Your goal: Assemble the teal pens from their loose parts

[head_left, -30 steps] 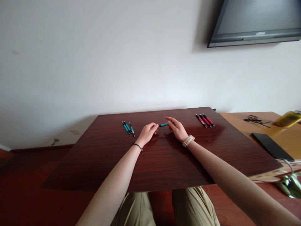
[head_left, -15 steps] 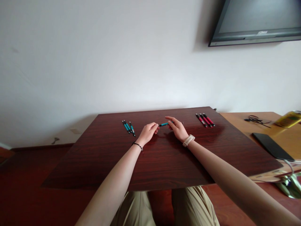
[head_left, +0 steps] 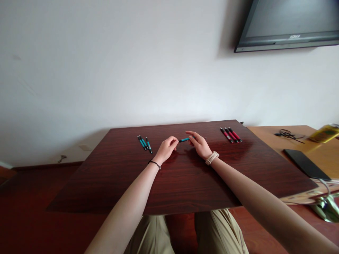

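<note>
A blue-and-black pen lies level between my two hands, just above the dark wood table. My left hand pinches its left end, fingertips closed. Thumb and fingers of my right hand grip the other end, while the index finger stretches out past it. My palm and fingers partly hide that right end. Left of my hands lie three blue pens, side by side on the tabletop. To the right, several red-and-black pens rest in a slanted row.
A lighter wooden table adjoins on the right, bearing a black flat device, a tangled black cable and a yellow can. A green item hangs near its front edge. Behind the tables rises a white wall with a mounted screen.
Almost nothing differs. The fingers of my left hand have shifted slightly at the pen's left end; the right hand and the other pens stay in place.
</note>
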Motion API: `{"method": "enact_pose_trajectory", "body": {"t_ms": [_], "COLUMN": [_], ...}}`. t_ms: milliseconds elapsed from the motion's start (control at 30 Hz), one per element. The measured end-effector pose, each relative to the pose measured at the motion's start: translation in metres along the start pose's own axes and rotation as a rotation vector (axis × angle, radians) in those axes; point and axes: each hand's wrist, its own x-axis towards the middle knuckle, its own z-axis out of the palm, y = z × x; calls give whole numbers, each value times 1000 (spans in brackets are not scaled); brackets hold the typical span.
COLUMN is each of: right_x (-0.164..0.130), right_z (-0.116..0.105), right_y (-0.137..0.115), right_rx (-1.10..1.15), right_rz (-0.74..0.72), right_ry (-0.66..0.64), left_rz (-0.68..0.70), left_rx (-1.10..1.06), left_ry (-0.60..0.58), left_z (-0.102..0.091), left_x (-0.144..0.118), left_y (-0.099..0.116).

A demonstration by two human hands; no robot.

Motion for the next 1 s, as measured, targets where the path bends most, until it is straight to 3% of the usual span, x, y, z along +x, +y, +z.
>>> {"method": "enact_pose_trajectory", "body": {"t_ms": [300, 600, 800, 1000], "right_x": [0, 0, 0, 1], "right_z": [0, 0, 0, 0], "right_y": [1, 1, 1, 3], "right_rx": [-12, -10, -14, -13], "right_rz": [-13, -8, -14, -14], "right_ry": [5, 4, 6, 11], "left_rz": [-29, 7, -44, -24], "left_rx": [12, -22, -22, 37], "left_ry": [-24, 45, -17, 6], "left_z": [-1, 1, 0, -1], "left_x": [0, 0, 1, 2], "left_y": [-1, -3, -6, -6]}}
